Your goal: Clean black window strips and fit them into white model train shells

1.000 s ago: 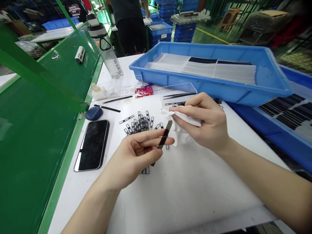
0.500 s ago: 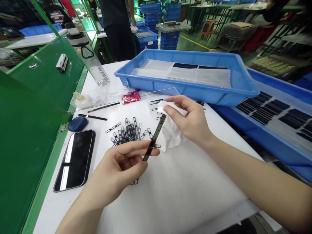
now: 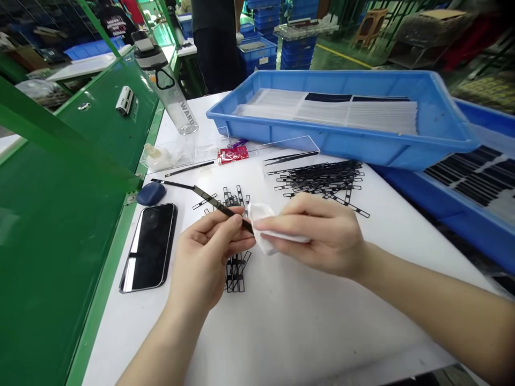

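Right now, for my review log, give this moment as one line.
Left hand: pinches black strip | Right hand: holds white cloth against strip end | Nearby: pile of black slotted strips, blue tray

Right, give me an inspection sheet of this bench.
Surface: white work table with a green frame along its left edge.
Job's things: black slotted frame strips in loose piles; one dark strip in hand.
Clutter: smartphone, navy pouch, water bottle, red packet, tweezers.
Grips: left hand pinches the dark strip; right hand holds a white cloth against its end.
Cables: nothing seen.
Surroundings: blue tray of stacked sheets at the table's far side; standing co-worker and stacked blue crates beyond.
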A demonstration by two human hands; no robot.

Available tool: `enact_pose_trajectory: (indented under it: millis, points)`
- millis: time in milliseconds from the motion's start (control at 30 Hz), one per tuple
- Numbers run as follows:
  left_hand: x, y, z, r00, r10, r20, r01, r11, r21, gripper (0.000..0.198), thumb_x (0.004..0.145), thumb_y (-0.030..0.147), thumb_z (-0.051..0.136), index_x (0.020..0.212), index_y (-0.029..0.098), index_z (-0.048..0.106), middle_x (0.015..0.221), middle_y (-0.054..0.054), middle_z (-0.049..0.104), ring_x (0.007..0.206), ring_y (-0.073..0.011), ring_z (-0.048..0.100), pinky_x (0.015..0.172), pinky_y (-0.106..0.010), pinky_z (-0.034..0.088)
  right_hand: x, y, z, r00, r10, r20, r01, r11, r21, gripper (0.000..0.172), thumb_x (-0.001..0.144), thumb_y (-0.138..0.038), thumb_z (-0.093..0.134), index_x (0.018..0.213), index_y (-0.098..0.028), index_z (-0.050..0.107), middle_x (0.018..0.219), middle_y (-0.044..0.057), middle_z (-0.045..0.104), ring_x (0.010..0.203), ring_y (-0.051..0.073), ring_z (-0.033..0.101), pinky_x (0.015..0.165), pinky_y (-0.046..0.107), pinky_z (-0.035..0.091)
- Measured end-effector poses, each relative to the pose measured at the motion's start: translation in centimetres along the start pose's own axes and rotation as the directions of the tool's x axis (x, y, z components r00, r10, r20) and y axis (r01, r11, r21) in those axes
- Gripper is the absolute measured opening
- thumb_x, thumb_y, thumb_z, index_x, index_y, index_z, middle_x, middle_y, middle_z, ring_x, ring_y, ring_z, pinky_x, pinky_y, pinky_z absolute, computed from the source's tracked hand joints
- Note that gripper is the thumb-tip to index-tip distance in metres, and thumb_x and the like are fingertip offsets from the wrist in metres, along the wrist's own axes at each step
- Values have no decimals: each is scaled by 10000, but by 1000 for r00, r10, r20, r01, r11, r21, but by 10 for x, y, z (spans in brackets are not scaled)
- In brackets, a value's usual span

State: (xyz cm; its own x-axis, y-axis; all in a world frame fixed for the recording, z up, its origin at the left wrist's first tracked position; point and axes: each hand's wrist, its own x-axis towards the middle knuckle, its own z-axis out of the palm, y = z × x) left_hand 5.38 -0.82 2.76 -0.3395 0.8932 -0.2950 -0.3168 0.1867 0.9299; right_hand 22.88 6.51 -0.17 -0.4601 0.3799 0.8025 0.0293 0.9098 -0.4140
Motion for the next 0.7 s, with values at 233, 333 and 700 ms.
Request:
enact_pose_trajectory:
  millis: [233, 333, 700]
  points:
    - [2, 1, -4, 998, -27, -57, 21, 994, -106, 179, 711, 249, 928, 786, 147, 802, 776, -11, 744, 678, -108, 720, 625, -138, 620, 1, 0, -2, 988, -72, 134, 88, 989, -115, 289, 918, -278, 791, 1152, -113, 760, 889, 65, 748, 719, 137, 679, 620, 282, 547]
    - [2, 1, -4, 995, -20, -94, 5, 988, -154, 224, 660, 245, 955, 798, 138, 814, 745, -12, 746, 631, -97, 720, 612, -121, 623, 4, -4, -6, 989, -88, 121, 111, 975, -194, 192, 940, -187, 754, 1125, -136, 760, 889, 42, 766, 715, 128, 703, 614, 268, 554]
    - [3, -1, -1, 993, 72, -95, -86, 983, -160, 153, 726, 245, 927, 805, 152, 834, 783, -26, 778, 659, -84, 741, 678, -98, 628, 5, -6, -10, 994, -110, 27, 113, 955, -275, 74, 916, -101, 760, 962, -157, 772, 786, 29, 743, 643, 108, 669, 534, 258, 480]
